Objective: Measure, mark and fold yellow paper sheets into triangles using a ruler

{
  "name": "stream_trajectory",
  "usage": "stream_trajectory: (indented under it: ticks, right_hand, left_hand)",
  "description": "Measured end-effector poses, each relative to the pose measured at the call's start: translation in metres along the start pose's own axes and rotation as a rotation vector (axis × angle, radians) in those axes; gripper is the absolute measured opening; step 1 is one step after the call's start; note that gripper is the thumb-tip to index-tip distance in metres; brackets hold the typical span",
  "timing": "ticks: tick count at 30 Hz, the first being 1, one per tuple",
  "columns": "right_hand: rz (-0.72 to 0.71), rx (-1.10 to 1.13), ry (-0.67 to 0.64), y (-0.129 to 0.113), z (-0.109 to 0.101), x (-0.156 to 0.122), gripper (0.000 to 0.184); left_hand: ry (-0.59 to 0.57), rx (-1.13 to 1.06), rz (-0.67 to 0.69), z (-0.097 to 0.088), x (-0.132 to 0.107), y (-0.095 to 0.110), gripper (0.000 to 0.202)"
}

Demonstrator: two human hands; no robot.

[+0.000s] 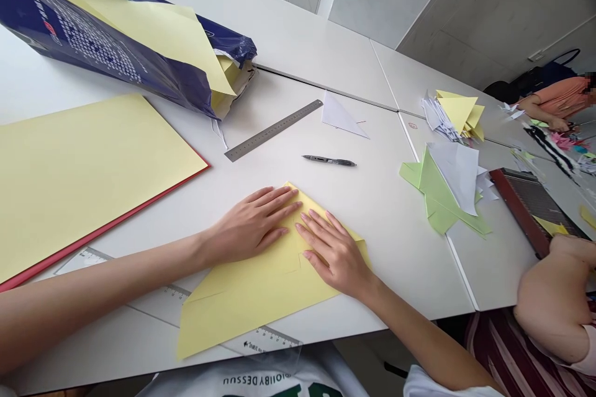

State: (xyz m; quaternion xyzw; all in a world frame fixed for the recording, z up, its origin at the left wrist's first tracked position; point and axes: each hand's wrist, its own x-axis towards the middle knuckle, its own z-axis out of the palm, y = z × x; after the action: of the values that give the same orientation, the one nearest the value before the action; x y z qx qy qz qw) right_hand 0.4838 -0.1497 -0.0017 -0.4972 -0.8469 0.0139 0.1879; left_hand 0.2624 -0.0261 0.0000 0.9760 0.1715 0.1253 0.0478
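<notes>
I count two hands of mine, my left hand and my right hand, both on one folded yellow sheet. Beyond that sheet lie one steel ruler, one pen and one white paper triangle. To its left I count one navy plastic bag and one stack of pale yellow paper. To its right are one pile of green paper, one paper trimmer, one person in an orange top and one person in a striped top. Under it runs one clear ruler.

White table with folded yellow paper, steel ruler, and black pen
</notes>
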Motion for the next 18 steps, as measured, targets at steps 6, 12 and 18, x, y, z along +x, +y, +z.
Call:
stream_trajectory:
  ticks: [6, 12, 18]
  right_hand:
    - [0.000, 0.011, -0.012, 0.0006, -0.0014, 0.0004, 0.049]
    - [0.006, 0.032, -0.041, 0.0031, -0.0037, -0.0003, 0.047]
    - [0.003, 0.053, -0.051, 0.0060, -0.0051, -0.0010, 0.047]
  left_hand:
    - [-0.032, -0.003, -0.067, -0.0047, 0.0013, -0.0017, 0.053]
    - [-0.034, -0.006, -0.055, -0.0041, 0.0018, -0.0036, 0.052]
    - [-0.034, -0.025, -0.062, -0.0026, 0.0020, -0.0036, 0.053]
